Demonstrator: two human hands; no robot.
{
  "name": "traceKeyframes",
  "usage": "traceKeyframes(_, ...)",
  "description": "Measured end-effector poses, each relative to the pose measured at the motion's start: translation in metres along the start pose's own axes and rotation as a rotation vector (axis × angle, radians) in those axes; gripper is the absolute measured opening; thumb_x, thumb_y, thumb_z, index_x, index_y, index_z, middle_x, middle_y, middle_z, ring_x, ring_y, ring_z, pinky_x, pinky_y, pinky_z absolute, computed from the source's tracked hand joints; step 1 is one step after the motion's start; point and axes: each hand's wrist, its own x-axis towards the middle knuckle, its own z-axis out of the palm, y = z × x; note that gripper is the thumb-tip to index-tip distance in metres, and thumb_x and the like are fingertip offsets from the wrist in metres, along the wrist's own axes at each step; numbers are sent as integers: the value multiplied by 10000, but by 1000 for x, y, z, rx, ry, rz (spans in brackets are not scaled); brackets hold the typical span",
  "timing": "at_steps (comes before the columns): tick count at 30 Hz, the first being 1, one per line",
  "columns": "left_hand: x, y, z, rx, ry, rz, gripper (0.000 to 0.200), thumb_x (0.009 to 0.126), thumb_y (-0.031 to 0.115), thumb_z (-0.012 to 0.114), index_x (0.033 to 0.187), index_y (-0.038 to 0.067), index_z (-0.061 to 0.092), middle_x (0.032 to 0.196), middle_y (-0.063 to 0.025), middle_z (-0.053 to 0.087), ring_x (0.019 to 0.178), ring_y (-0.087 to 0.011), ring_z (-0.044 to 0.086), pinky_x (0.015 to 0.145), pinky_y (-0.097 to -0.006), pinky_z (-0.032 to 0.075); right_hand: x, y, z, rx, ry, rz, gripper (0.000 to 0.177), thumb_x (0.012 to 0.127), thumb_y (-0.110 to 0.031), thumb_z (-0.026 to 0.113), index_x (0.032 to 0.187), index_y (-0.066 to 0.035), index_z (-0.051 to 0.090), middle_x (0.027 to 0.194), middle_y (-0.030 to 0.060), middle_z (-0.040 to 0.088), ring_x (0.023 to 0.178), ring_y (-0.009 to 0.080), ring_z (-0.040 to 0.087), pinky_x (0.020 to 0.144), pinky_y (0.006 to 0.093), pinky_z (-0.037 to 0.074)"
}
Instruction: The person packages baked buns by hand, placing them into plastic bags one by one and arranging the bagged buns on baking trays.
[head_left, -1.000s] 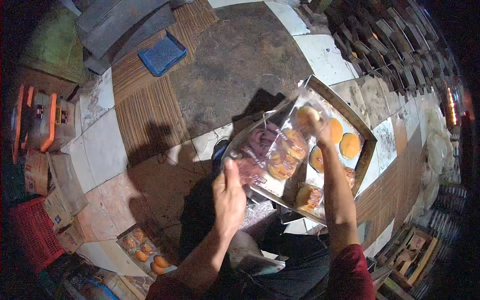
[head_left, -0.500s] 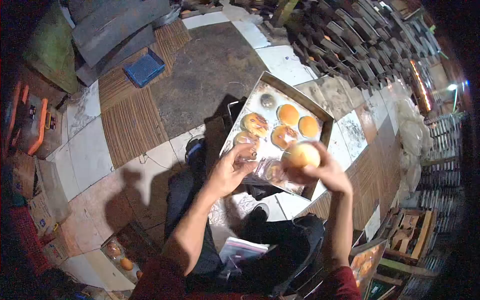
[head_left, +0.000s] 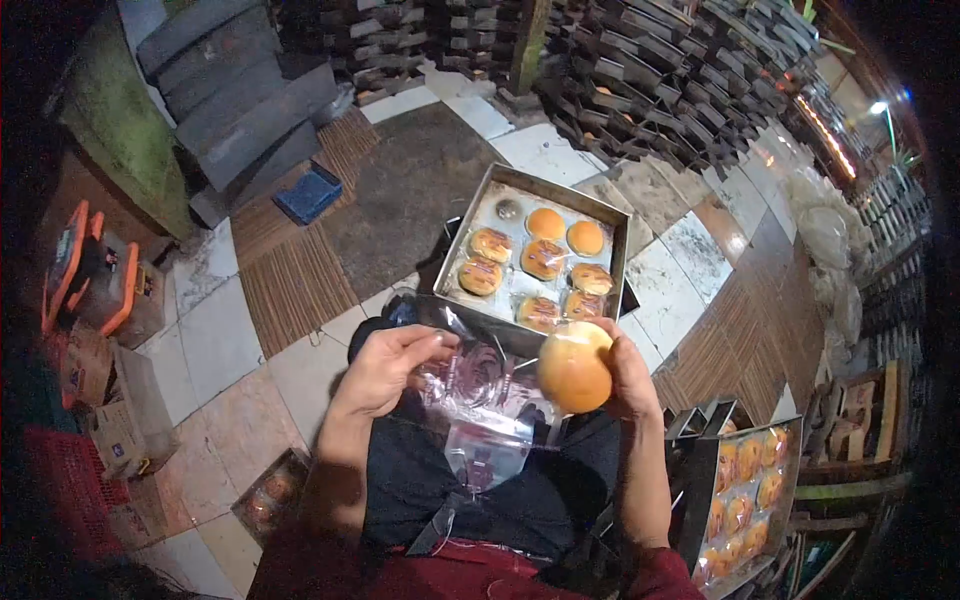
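Both hands are up over the lap. The right hand has a round golden bun, its grip wrapped around the bun's right side with the fingers curled over the far edge, and the bun's smooth top faces the camera. Just left of it, the left hand has its grip pressed together on the upper edge of a clear plastic bag, thumb against fingertips with the film pinched between them. The bag has dark red print on it. It hangs between the two grips and drapes down onto the dark trousers below. The bun sits at the bag's upper right corner, right beside the film, though I can't tell whether the two touch.

Straight ahead of both grips, just past the knuckles, a metal baking tray lies on the floor. More buns lie in loose rows inside it, some bare and orange, some with dark markings on top.

Below and to the right of the right-hand grip, near the elbow, a second tray holds packed buns set close together. Down to the left of the left-hand grip, near the forearm, sits a third small batch of buns, dim and hard to make out.

Well beyond the left-hand grip, up and to the left, a blue plastic basket rests on a woven mat. Orange crates stand far out on the left edge.
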Motion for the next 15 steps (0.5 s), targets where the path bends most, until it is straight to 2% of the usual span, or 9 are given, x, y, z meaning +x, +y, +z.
traceKeyframes(1,-8,-2,0,-154,-40,135,211,898,136,522,1011,-25,599,881,-99,645,718,-133,628,549,-239,533,-1,3,0,67,44,26,708,820,-628,442,1192,-25,428,1067,113,552,967,212,572,814,350,493)
traceKeyframes(3,-19,-3,-1,-152,-13,126,215,900,143,521,1001,-30,598,874,-105,644,690,-134,628,518,-246,531,-4,8,-1,137,82,52,708,824,-630,426,1193,-25,424,1071,118,552,974,220,574,813,355,495)
traceKeyframes(4,-23,-5,-2,-162,10,102,220,901,149,520,992,-36,597,867,-111,643,661,-135,627,488,-253,529,-7,10,-3,166,23,33,703,829,-627,415,1192,-26,426,1072,118,551,968,217,575,806,354,497)
traceKeyframes(5,-24,-7,-3,-142,36,105,224,901,161,525,973,-38,598,850,-113,644,636,-141,628,482,-269,532,-9,12,-4,192,-36,18,697,835,-625,403,1192,-27,428,1072,118,550,961,213,576,799,354,500)
traceKeyframes(9,-26,-18,-2,-5,98,117,265,905,222,528,945,-26,614,831,-101,646,644,-129,622,514,-254,532,-26,-8,5,150,-37,-22,730,822,-643,404,1201,-20,423,1088,119,541,977,216,567,814,356,489)
traceKeyframes(10,-25,-18,-1,-1,91,119,265,905,222,528,945,-26,614,831,-101,646,644,-129,622,514,-254,532,-31,-8,5,118,-45,-33,750,803,-646,442,1209,-15,418,1090,117,536,995,213,556,830,353,478)
traceKeyframes(12,-24,-20,2,190,163,134,277,905,228,532,970,-28,617,861,-97,650,662,-114,617,531,-232,514,-37,-14,7,83,-57,-40,773,784,-648,480,1217,-11,412,1092,115,531,1013,210,544,846,350,467)
traceKeyframes(14,-30,-6,12,231,132,87,284,908,224,529,1000,-32,611,889,-97,651,695,-103,611,566,-220,502,-47,-27,14,-7,-109,-77,807,744,-624,572,1232,-3,404,1110,109,512,1048,203,516,879,339,438)
traceKeyframes(15,-32,-2,16,274,102,41,293,910,220,527,1031,-36,605,918,-97,651,728,-92,605,601,-208,491,-52,-36,20,136,-132,-51,805,719,-504,686,1255,-11,345,1126,114,487,1049,199,507,891,328,421)
